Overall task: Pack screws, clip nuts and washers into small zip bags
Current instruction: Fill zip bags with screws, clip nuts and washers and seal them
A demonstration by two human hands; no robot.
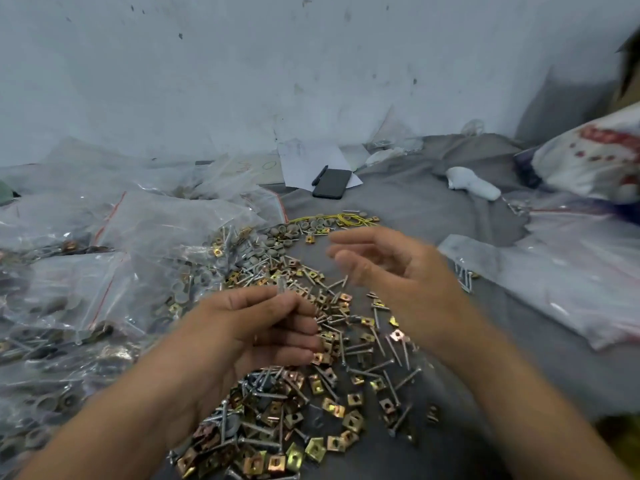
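Note:
A loose heap of silver screws (363, 348) and brass-coloured clip nuts (277, 410) covers the grey cloth in front of me. Grey washers (277, 237) lie at the heap's far edge. My left hand (263, 327) is curled over the heap and grips a few screws (281, 289), whose tips stick up between thumb and fingers. My right hand (391, 268) hovers to the right above the heap, blurred, fingers spread and pointing left, with nothing in it. Filled zip bags (104, 271) pile up on the left.
A stack of empty zip bags (561, 271) lies on the right. Beyond the heap are yellow rubber bands (349, 220), a black phone (331, 183) with a pen on paper sheets, and a white rag (471, 183). A patterned pillow (595, 157) sits far right against the wall.

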